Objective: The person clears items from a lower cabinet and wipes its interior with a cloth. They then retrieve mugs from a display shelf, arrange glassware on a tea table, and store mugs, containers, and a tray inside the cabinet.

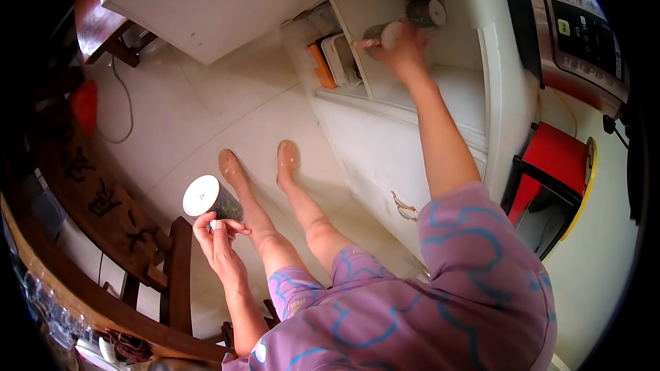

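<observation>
- Gripping a canister (pixel 214 198), your left hand (pixel 218 235) is well apart from the cupboard (pixel 364 144).
- Inside, your right hand (pixel 404 55) grasps another canister (pixel 386 34), nearer two more canisters (pixel 426 12).

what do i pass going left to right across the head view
Red object → white-lidded canister in left hand → right shoe → orange object → right hand → red box
</observation>
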A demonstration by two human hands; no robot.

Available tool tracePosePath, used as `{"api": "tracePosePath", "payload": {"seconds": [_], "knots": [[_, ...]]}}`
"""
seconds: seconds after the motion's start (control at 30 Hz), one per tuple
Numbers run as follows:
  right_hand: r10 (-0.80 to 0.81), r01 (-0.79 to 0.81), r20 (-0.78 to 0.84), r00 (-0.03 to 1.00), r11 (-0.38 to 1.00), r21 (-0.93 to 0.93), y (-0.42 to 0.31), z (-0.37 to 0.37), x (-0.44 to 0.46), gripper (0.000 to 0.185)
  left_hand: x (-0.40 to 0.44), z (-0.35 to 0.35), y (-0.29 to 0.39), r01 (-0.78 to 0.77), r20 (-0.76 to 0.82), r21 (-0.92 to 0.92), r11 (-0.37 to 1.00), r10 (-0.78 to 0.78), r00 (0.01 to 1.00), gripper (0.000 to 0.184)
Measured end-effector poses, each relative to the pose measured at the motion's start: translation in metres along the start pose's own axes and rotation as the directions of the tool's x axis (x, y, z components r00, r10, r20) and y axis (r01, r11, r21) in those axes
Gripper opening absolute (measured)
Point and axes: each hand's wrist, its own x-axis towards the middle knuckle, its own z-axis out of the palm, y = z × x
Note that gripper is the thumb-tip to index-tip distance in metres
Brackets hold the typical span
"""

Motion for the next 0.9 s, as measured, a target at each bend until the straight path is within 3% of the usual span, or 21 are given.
{"api": "tracePosePath", "payload": {"seconds": [0.13,0.33,0.4,0.53,0.57,0.63,0.67,0.7,0.73,0.83,0.9], "knots": [[0.158,-0.149,0.084,0.984,0.983,-0.105,0.04,0.011,0.045,0.086,-0.004,0.001,-0.002,0.042,0.035,0.022,0.999,-0.043,0.998,0.02],[0.04,-0.016,0.156,0.987,0.988,-0.151,0.08,0.019,0.058,0.088,-0.009,0.011,-0.008,0.087,0.116,-0.04,0.995,-0.082,0.99,0.018],[-0.254,0.256,0.146,0.956,0.967,0.007,0.105,0.03,0.061,0.089,-0.009,0.014,-0.007,0.093,0.122,-0.054,0.994,-0.086,0.989,0.018],[-0.311,0.316,0.054,0.949,0.941,-0.12,0.103,0.035,0.055,0.09,-0.007,0.017,-0.006,0.103,0.126,-0.047,0.994,-0.096,0.987,0.019],[-0.133,0.167,0.137,0.982,0.947,-0.275,0.084,0.024,0.053,0.081,-0.006,0.018,-0.006,0.104,0.13,-0.048,0.993,-0.097,0.987,0.019],[0.061,0.024,0.18,0.982,0.899,-0.437,0.046,0.004,0.05,0.075,-0.005,0.021,-0.004,0.096,0.099,-0.033,0.995,-0.092,0.991,0.02],[0.315,-0.283,0.071,0.946,0.915,-0.288,0.026,-0.003,0.048,0.069,-0.003,0.021,-0.005,0.094,0.102,-0.034,0.995,-0.09,0.991,0.02],[0.558,-0.555,0.011,0.83,0.826,-0.101,0.017,-0.006,0.048,0.067,-0.002,0.02,-0.006,0.088,0.108,-0.023,0.996,-0.085,0.991,0.02],[0.559,-0.555,0.009,0.829,0.826,-0.1,0.023,-0.002,0.049,0.067,-0.002,0.019,-0.006,0.082,0.113,-0.013,0.997,-0.08,0.99,0.02],[0.416,-0.322,0.233,0.879,0.878,-0.354,0.078,0.035,0.059,0.072,-0.002,0.021,-0.004,0.095,0.106,-0.05,0.994,-0.089,0.99,0.02],[0.233,-0.043,0.258,0.938,0.814,-0.579,0.116,0.062,0.068,0.067,-0.002,0.021,-0.004,0.095,0.102,-0.043,0.995,-0.091,0.991,0.02]]}}
